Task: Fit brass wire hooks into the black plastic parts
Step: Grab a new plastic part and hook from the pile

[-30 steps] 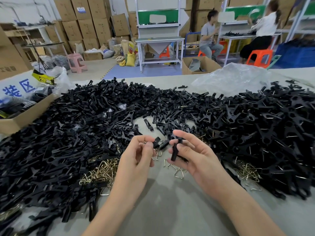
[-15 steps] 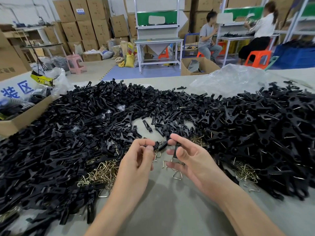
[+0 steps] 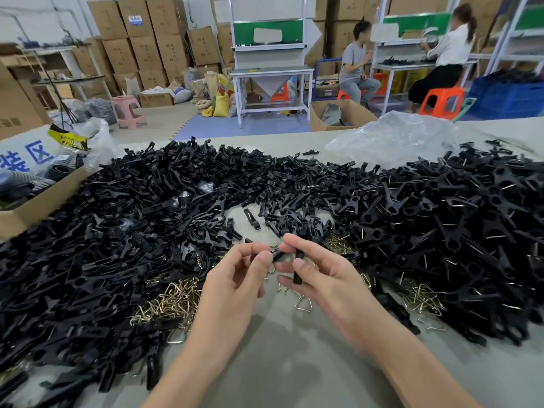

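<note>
Left hand (image 3: 235, 278) neared right hand (image 3: 321, 275), seemingly pinching black parts (image 3: 298, 267) over table (image 3: 294, 366).

Flat black plastic clip parts (image 3: 147, 231) lie in a wide loose heap; bent brass wire hooks (image 3: 173, 301) lie tangled at its near edge. The right hand (image 3: 326, 279) holds one narrow black piece (image 3: 298, 270) almost upright, and the left hand (image 3: 235, 284) pinches a shorter black piece (image 3: 276, 254).

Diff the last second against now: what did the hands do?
The right hand drew left, so its fingers now meet the small black part the left hand pinches. Nothing taken or released: the right hand still holds its upright black part. Black pile and brass hooks unchanged.
</note>
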### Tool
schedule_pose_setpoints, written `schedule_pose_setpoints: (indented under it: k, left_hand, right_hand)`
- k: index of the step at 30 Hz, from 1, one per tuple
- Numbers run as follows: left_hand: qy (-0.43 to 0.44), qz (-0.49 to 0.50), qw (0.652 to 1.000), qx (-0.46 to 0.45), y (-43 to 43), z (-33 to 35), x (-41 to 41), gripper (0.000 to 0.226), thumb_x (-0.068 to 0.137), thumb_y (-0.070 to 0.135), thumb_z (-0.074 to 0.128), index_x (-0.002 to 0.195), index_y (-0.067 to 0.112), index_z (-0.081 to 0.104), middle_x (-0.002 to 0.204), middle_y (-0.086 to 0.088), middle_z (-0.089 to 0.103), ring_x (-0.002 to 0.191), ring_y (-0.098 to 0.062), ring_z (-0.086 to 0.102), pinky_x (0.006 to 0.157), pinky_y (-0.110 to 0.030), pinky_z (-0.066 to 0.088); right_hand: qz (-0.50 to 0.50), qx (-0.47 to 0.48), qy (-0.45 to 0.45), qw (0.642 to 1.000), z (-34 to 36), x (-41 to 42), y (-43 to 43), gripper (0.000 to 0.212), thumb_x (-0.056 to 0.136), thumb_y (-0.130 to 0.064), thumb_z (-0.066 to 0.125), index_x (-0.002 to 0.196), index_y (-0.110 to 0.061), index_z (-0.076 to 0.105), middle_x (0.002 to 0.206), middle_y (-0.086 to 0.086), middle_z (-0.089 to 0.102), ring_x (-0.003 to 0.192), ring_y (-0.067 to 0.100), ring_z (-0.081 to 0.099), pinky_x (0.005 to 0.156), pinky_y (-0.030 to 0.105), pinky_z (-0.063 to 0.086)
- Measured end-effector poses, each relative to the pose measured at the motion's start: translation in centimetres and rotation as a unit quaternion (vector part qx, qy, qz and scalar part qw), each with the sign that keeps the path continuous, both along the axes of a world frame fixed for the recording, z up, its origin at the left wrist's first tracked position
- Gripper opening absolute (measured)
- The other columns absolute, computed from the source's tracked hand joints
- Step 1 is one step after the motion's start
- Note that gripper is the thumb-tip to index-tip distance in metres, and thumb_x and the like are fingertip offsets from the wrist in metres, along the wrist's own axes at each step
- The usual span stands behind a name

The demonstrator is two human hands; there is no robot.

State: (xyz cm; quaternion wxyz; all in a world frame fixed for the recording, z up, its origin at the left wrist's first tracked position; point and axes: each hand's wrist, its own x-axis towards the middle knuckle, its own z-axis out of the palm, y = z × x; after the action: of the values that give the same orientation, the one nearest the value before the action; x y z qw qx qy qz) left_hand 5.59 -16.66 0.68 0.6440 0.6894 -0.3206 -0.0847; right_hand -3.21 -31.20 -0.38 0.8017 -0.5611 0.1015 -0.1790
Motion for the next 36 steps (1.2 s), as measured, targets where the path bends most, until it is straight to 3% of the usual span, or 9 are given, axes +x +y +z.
schedule_pose_setpoints:
  k: [5,7,10,16,22,24,27,31,36]
  left_hand:
    - [-0.005,-0.02,1.0,0.008,0.08,0.07,0.01,0.02,0.084,0.042,0.063,0.102,0.042,0.069,0.073,0.012,0.064,0.068,-0.004,0.059,0.068,-0.015,0.048]
    - [-0.01,-0.018,1.0,0.007,0.07,0.07,-0.06,0.017,0.086,0.041,0.06,0.1,0.038,0.07,0.079,0.016,0.069,0.071,-0.001,0.061,0.068,-0.011,0.047]
    - [0.0,-0.032,0.999,0.01,0.1,0.04,-0.02,0.022,0.091,0.039,0.052,0.104,0.031,0.068,0.091,0.018,0.073,0.079,0.002,0.064,0.073,-0.013,0.05]
    - [0.041,-0.049,0.998,0.03,-0.07,0.1,-0.24,0.028,0.103,0.023,0.044,0.124,0.038,0.056,0.074,0.009,0.063,0.069,-0.003,0.055,0.069,-0.017,0.05]
    - [-0.007,-0.056,0.995,0.084,-0.01,0.3,-0.27,0.04,0.103,0.003,0.046,0.132,0.031,0.051,0.098,0.0,0.06,0.081,0.005,0.058,0.083,-0.009,0.044]
    - [0.008,-0.052,0.996,0.072,-0.08,0.31,-0.32,0.039,0.101,0.004,0.052,0.125,0.035,0.056,0.094,0.011,0.066,0.084,0.002,0.063,0.08,-0.011,0.048]
    - [0.033,-0.042,0.997,0.047,-0.13,0.33,-0.39,0.031,0.098,0.004,0.058,0.111,0.032,0.064,0.088,0.019,0.072,0.081,-0.003,0.067,0.059,-0.01,0.048]
    - [0.037,-0.04,0.998,0.04,-0.12,0.59,-0.54,0.023,0.096,0.004,0.061,0.105,0.024,0.067,0.084,0.015,0.074,0.076,0.002,0.068,0.053,-0.007,0.045]
    - [0.051,-0.032,0.997,0.043,0.02,0.68,-0.66,0.016,0.094,0.008,0.065,0.103,0.02,0.071,0.081,0.007,0.076,0.073,0.001,0.068,0.05,-0.006,0.043]
  right_hand:
    - [-0.025,-0.071,-0.002,0.997,0.17,-0.11,-0.28,0.056,0.075,-0.022,0.08,0.128,-0.028,0.062,0.114,0.002,0.075,0.087,0.022,0.072,0.082,0.029,0.058]
    - [-0.036,-0.074,0.0,0.997,0.06,0.0,-0.37,0.049,0.077,-0.024,0.084,0.123,-0.024,0.064,0.11,0.004,0.076,0.083,0.018,0.07,0.08,0.028,0.058]
    - [-0.035,-0.063,-0.003,0.997,-0.19,0.21,-0.3,0.033,0.079,-0.023,0.078,0.112,-0.024,0.075,0.103,0.005,0.077,0.081,0.017,0.068,0.079,0.025,0.057]
    - [-0.013,-0.034,0.0,0.999,-0.35,0.23,0.02,0.043,0.071,-0.033,0.084,0.113,-0.035,0.075,0.097,0.003,0.075,0.089,0.022,0.071,0.087,0.031,0.058]
    - [-0.017,-0.073,0.02,0.997,0.03,0.16,0.22,0.038,0.073,-0.029,0.076,0.11,-0.033,0.076,0.099,0.003,0.076,0.09,0.012,0.068,0.083,0.023,0.055]
    - [-0.015,-0.066,0.015,0.998,0.0,0.14,0.27,0.036,0.073,-0.026,0.076,0.109,-0.03,0.076,0.103,0.007,0.076,0.091,0.017,0.069,0.089,0.03,0.057]
    - [-0.02,-0.057,0.008,0.998,-0.1,0.08,0.08,0.036,0.074,-0.024,0.076,0.11,-0.026,0.075,0.101,0.006,0.076,0.089,0.019,0.07,0.088,0.033,0.059]
    - [-0.016,-0.065,0.01,0.998,0.02,0.06,-0.02,0.035,0.073,-0.021,0.077,0.108,-0.026,0.075,0.097,0.002,0.076,0.084,0.015,0.071,0.077,0.023,0.056]
    - [-0.023,-0.099,0.015,0.995,-0.13,0.02,-0.18,0.04,0.069,-0.022,0.079,0.109,-0.022,0.072,0.095,0.003,0.076,0.088,0.015,0.071,0.082,0.028,0.059]
